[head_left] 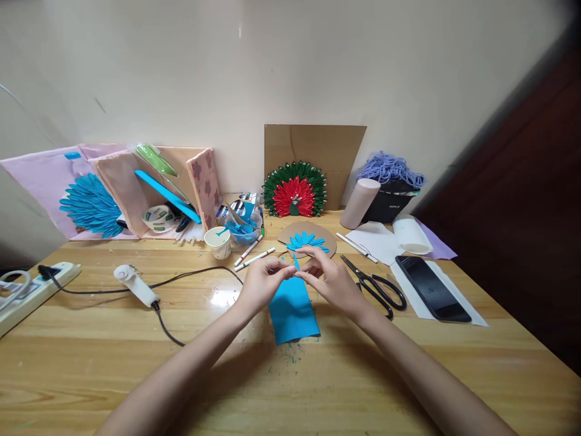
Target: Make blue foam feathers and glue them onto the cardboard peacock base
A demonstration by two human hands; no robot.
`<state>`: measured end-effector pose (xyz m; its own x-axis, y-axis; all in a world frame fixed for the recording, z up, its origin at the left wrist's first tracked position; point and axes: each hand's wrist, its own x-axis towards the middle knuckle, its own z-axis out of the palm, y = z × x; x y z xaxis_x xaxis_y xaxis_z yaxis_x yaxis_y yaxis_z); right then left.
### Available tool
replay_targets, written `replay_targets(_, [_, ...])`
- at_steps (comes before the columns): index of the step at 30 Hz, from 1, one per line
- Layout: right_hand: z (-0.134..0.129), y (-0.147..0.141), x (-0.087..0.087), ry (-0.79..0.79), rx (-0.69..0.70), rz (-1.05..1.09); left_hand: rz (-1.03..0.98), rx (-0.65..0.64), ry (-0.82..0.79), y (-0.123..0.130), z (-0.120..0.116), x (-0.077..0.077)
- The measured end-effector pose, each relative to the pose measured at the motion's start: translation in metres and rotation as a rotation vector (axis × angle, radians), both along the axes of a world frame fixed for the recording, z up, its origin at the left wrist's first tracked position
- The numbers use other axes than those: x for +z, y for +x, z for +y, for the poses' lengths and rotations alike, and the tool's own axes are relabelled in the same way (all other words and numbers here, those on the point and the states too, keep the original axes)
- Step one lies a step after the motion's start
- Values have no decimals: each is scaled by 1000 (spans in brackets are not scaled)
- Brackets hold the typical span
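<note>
My left hand point(265, 281) and my right hand point(333, 280) meet over the middle of the table, fingertips pinched together. Between them a small, narrow blue petal piece point(296, 262) sticks up, its lower end hidden by the fingers. Under my hands lies a blue sheet point(295, 318), flat on the wood. Just beyond my fingertips is a round cardboard disc point(330, 239) bearing a fan of blue petals point(306, 240). Black-handled scissors point(376, 287) lie spread to the right of my right hand.
A white device point(136, 284) with a black cord lies left, near a power strip point(39, 293). A paper cup point(218, 243), a tub of blue scraps point(244, 229) and markers point(254, 257) stand behind my left hand. A phone point(431, 287) lies right. Behind is a red-green peacock-like craft point(295, 194).
</note>
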<state>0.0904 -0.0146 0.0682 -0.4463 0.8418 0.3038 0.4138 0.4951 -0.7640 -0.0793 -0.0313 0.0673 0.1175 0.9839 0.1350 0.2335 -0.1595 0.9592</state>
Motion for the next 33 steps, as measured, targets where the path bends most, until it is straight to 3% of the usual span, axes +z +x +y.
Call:
replay_targets(5, [-1, 3, 6, -36, 32, 55, -3, 136, 11, -10, 9, 2])
replay_targets(10, [-1, 3, 13, -293, 120, 226, -64, 240, 30, -18, 15, 8])
replay_targets(14, [0, 2, 14, -493, 230, 348, -139, 120, 10, -12, 9, 11])
replay_targets(19, [-1, 1, 13, -567, 306, 398, -138, 81, 3, -6, 2, 11])
replay_targets(27, [-1, 4, 16, -633, 338, 483, 186, 130, 287, -12, 0, 18])
replay_targets(30, [-1, 5, 13, -666, 357, 554, 110, 157, 204, -12, 2, 16])
replay_targets(33, [-1, 3, 9, -725, 498, 499, 22, 28, 49, -5, 1, 11])
